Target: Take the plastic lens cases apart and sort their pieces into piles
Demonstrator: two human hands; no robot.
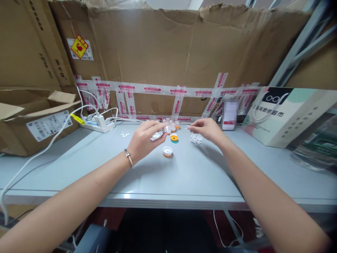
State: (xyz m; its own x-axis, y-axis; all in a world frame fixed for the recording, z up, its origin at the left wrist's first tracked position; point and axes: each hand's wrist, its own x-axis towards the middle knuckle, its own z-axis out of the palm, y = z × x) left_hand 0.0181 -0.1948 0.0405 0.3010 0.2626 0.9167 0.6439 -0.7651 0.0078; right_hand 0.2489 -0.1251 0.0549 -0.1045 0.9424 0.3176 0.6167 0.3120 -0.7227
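Observation:
My left hand (145, 137), with a bracelet at the wrist, reaches over the table, its thumb and fingers closed around a small clear plastic piece (166, 129). A white round part (156, 136) shows under its fingers. Opposite, my right hand (206, 128) pinches a tiny clear piece (187, 127) at its fingertips. Between and behind the hands stands a cluster of clear pieces on orange bases (177, 125). Closer to me are a yellow-orange disc with a teal edge (174, 138) and a white round cap with an orange base (167, 151). White flower-shaped pieces (196, 139) lie below my right hand.
Another white flower-shaped piece (125, 134) lies at the left, near a power strip (104, 126) with cables. An open cardboard box (31, 123) stands far left. A phone (228, 117), a paper bag (276, 119) and a clear plastic bottle (316, 144) are at the right. Large cardboard (158, 49) walls the back.

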